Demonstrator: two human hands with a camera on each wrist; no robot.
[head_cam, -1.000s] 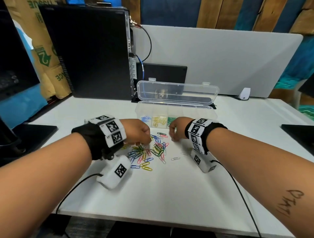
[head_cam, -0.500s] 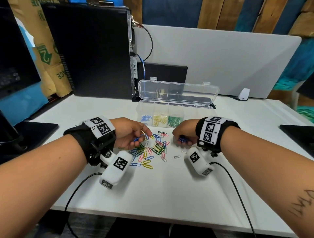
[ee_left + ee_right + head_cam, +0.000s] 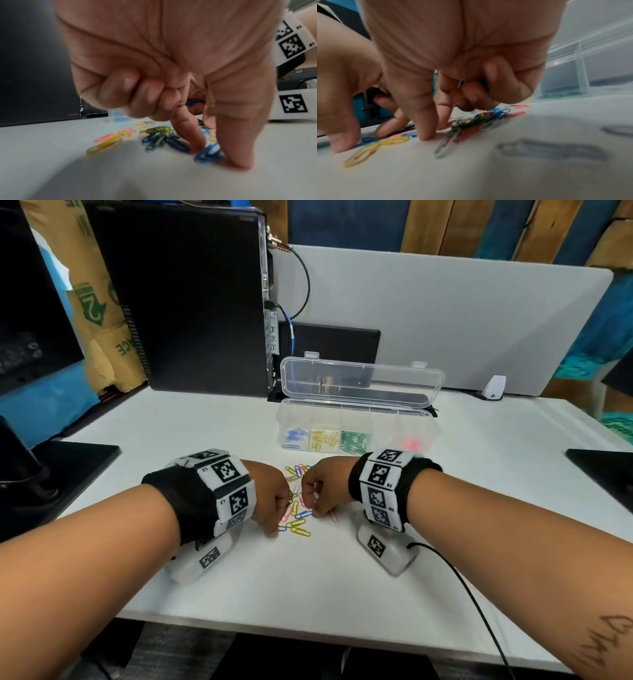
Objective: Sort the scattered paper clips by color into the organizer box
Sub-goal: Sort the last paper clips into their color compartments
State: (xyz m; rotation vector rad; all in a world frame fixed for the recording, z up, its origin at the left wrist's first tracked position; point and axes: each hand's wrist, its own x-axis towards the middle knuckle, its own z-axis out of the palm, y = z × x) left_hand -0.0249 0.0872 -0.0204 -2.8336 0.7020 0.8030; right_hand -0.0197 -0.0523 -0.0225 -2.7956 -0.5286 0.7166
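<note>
A black wristband [image 3: 185, 501] wrapped in white fiducial-marker panels [image 3: 228, 491] is worn on each wrist. A white marker-tagged camera module [image 3: 378, 546] is hung beneath each. A black cable [image 3: 462, 577] is run from the right module; handwriting [image 3: 606, 642] is seen at lower right.

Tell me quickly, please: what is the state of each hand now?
Left hand: pinching a blue paper clip on the table, other fingers curled.
Right hand: fingers curled, fingertips down in the clip pile; whether it grips one cannot be told.

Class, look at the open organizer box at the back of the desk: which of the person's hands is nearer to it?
Right. The right hand works the loose clips just before the organizer box; the left hand sits further left and slightly nearer the person.
</note>
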